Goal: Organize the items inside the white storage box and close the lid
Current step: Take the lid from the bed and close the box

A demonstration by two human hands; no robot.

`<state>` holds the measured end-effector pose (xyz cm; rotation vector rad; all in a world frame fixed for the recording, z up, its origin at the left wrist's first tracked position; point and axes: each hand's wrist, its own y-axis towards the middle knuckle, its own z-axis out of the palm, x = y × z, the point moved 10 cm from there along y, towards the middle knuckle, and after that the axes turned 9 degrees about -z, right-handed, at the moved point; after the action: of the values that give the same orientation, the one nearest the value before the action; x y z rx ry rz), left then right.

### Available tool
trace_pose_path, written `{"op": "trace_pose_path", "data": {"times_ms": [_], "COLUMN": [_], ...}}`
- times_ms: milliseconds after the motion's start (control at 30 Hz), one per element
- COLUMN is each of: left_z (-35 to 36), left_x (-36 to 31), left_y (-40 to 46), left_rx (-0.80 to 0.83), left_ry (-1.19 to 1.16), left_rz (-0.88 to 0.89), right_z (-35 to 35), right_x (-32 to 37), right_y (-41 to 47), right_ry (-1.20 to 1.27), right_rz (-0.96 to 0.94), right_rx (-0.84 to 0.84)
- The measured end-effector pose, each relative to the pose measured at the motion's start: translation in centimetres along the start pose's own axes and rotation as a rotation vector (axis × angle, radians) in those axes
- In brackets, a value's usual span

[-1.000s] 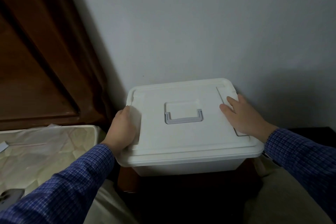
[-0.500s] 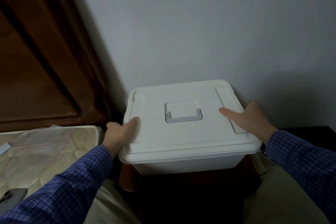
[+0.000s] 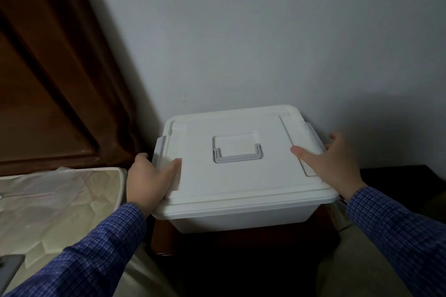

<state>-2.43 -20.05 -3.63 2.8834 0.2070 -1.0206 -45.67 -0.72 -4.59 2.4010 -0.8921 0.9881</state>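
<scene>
White storage box point(image 3: 241, 217): stands on a dark wooden stand point(image 3: 241, 243), at its back edge, against the grey wall point(image 3: 265, 43); a wooden headboard point(image 3: 48, 67) is to its left.
Lid point(image 3: 241, 176): white, lies flat over the box, rim overhanging all round; a grey fold-down handle point(image 3: 237, 155) is recessed at its centre.
Left latch point(image 3: 160, 149): grey, at the lid's left edge, standing out from the side; apparently not snapped down.
Right latch point(image 3: 315, 136): grey strip at the right edge, mostly hidden; position cannot be told.
Left hand point(image 3: 150, 178): curled round the lid's left edge at the front of the latch, thumb on top, fingers out of sight below.
Right hand point(image 3: 335, 164): fingers spread and fairly straight, thumb lying on the lid top, the rest reaching past the right edge; holds nothing that can be seen.
Contents: hidden by the lid; whether they are in order cannot be told.
Progress: lid is on, so closing looks nearly done; pressing both latches home appears to be what is left.
Change: a second ago both hands lay further in on the lid, the right palm flat upon it; both have since moved outward to the edges, and the left latch now shows.
Surroundings: quilted mattress point(image 3: 53, 205) at left.
</scene>
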Motion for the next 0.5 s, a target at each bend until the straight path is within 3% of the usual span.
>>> {"op": "trace_pose_path", "data": {"times_ms": [500], "left_z": [-0.5], "left_x": [-2.3], "left_y": [-1.0], "left_rx": [-0.113], "left_ry": [0.266], "left_rz": [0.192], "right_z": [-0.5], "right_x": [2.1], "right_y": [-0.6], "right_ry": [-0.170], "right_rz": [-0.137], "right_rx": [-0.047]}}
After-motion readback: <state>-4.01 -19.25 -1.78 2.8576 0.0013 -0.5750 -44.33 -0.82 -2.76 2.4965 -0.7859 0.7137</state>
